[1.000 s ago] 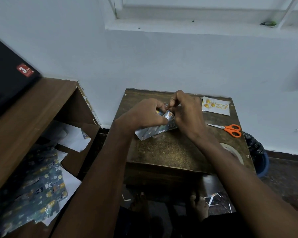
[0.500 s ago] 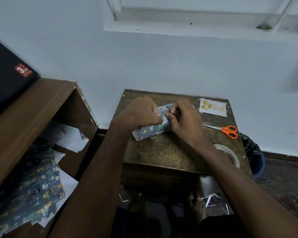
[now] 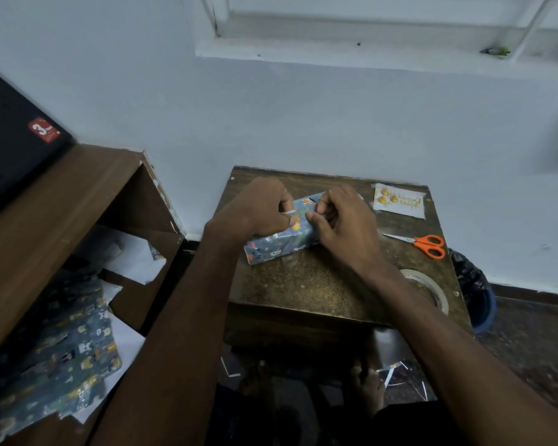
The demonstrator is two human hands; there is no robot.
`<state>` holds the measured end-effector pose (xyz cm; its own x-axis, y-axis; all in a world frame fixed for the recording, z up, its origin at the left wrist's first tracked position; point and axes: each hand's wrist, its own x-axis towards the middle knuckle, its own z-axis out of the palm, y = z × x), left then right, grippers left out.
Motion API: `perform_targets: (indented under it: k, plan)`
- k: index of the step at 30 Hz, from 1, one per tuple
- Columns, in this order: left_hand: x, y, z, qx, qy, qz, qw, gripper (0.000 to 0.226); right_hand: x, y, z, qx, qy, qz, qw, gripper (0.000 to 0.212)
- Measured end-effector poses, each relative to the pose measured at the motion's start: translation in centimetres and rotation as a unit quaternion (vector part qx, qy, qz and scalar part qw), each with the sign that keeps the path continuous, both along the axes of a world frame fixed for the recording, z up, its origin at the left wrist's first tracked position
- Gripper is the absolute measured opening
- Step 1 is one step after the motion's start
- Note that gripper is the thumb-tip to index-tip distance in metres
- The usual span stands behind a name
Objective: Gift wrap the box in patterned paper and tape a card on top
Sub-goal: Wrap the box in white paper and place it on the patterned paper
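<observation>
the wrapped box lies on the tabletop, left hand and right hand each with a pinching grip on its top seam, likely taping; the card comes next.

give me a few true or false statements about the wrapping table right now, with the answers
1. Both hands are on the wrapped box. True: the left hand and right hand both hold it on the table.
2. The card is already taped on top of the box. False: the card lies apart from it at the table's far right corner.
3. The scissors have blue handles. False: the scissors have orange handles.
4. A tape roll lies on the table's right side, partly hidden by the right forearm. True.
5. The right hand holds the scissors. False: they lie on the table, untouched.
</observation>
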<state>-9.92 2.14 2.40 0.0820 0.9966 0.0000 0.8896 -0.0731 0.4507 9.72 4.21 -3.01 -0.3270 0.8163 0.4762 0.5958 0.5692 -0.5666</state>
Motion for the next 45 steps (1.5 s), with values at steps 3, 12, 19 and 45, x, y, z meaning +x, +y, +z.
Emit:
perform_targets:
  k: [3, 12, 19, 45]
  plan:
    - [-0.2, 0.0, -0.2, 0.004, -0.008, 0.010, 1.000, 0.012, -0.1, 0.1, -0.2, -0.003, -0.008, 0.005, 1.000, 0.029]
    - [-0.1, -0.1, -0.4, 0.002, -0.064, 0.030, 0.998, 0.030, -0.3, 0.4, -0.2, -0.041, 0.019, 0.006, 0.999, 0.036]
    - [1.3, -0.4, -0.5, 0.040, -0.034, 0.051, 0.997, 0.039, 0.1, 0.9, -0.3, -0.085, 0.066, -0.007, 0.994, 0.025]
    - [2.0, 1.1, -3.4, 0.080, -0.163, 0.080, 0.980, 0.045, 1.6, 1.0, 1.1, -0.055, -0.056, 0.035, 0.996, 0.017]
